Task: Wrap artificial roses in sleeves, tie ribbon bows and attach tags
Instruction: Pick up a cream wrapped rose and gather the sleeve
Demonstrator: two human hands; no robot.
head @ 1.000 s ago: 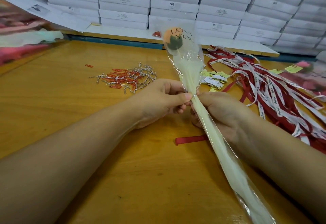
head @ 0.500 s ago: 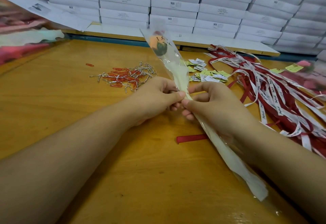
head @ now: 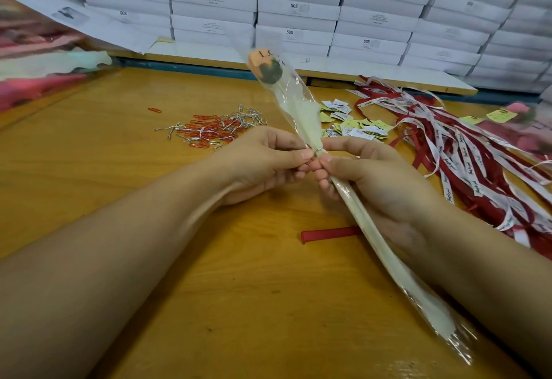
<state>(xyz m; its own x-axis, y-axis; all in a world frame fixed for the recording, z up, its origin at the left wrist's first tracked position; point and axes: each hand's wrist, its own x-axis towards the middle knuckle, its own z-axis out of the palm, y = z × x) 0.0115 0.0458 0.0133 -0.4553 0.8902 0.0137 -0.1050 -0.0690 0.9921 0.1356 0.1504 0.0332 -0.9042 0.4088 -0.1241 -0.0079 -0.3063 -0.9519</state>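
Hands are meeting mid-stem above the wooden table (head: pixel 149 199): left hand (head: pixel 265 163) is pinching the silver twist tie (head: pixel 318 149) cinching the sleeved rose (head: pixel 298 109), right hand (head: pixel 376 181) is gripping the same rose just below the tie

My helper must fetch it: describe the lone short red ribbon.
On the wooden table, look beside the right hand holding the sleeved rose. The short red ribbon lies there alone, plain, unlike the tangled red and white printed ribbons farther right.

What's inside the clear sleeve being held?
Inside the sleeve, a peach rose head with green base shows near the top; cream lining hides most of the stem, and the left hand and right hand cover the middle.
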